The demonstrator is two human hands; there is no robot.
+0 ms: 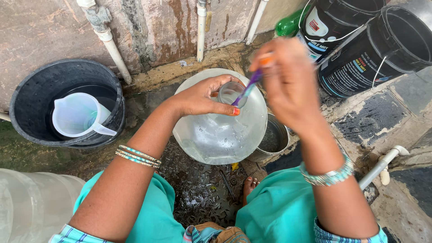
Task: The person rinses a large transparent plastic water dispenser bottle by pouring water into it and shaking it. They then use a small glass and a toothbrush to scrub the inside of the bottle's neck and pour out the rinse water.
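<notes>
A large clear plastic water jar (216,135) stands between my knees, seen from above. My left hand (204,96) grips its neck, thumb and fingers wrapped around the round mouth (230,92). My right hand (288,81) is raised over the jar and closed on a purple brush handle (248,87) with an orange end. The handle's lower end dips into the jar's mouth. Both wrists wear bangles.
A black bucket (27,103) at left holds a white plastic jug (78,114). Two black buckets (360,67) stand at upper right. A steel pot (274,137) sits beside the jar. Another clear jar (31,202) lies lower left. White pipes run along the wall.
</notes>
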